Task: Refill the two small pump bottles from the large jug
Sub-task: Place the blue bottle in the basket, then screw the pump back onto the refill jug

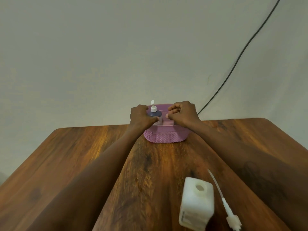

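A pink woven basket (166,136) stands at the far edge of the wooden table. A small dark pump bottle (155,114) with a white pump top stands in its left side, and my left hand (141,116) grips the bottle's body. My right hand (183,114) hovers over the basket's right side with fingers curled, holding nothing that I can see. A pink block (168,123) lies inside the basket. The large white jug (196,204) stands uncapped at the near right. Beside the jug lies its white pump with a long tube (223,200).
The brown wooden table (83,164) spreads wide on both sides of my arms. A black cable (240,59) runs down the pale wall to the table's far right edge.
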A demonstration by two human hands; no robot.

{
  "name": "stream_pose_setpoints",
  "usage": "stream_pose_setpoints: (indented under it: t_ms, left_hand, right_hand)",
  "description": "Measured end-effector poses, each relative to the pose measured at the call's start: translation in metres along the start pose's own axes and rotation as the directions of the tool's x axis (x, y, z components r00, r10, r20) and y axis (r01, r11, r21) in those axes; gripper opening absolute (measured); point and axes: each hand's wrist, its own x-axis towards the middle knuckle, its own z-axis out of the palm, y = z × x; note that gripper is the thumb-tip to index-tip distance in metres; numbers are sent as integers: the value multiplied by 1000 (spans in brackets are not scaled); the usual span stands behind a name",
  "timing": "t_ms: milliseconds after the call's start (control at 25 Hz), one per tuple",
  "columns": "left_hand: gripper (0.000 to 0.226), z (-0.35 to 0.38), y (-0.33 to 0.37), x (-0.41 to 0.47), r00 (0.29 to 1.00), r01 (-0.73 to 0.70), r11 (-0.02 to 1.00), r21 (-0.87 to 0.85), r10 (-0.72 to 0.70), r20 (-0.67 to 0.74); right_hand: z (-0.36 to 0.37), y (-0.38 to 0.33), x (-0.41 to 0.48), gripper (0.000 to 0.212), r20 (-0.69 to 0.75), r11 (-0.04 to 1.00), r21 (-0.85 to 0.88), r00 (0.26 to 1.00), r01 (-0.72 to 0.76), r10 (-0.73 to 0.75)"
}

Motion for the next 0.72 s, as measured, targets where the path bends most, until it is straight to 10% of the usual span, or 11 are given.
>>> stream_pose_setpoints:
  t_ms: [360, 520, 720]
  left_hand:
    - [72, -40, 53, -138, 961, -109, 981, -158, 145, 234]
    - [77, -47, 71, -199, 811, 66, 912, -404, 187, 554]
    - [89, -33, 64, -240, 693, -28, 971, -239, 191, 695]
  right_hand:
    - [-83, -27, -118, 38, 111, 990, -102, 990, 102, -91]
    - [-117, -15, -189, 18, 185, 965, -170, 968, 200, -168]
    - [-130, 40, -244, 26, 530, 858, -428, 848, 285, -18]
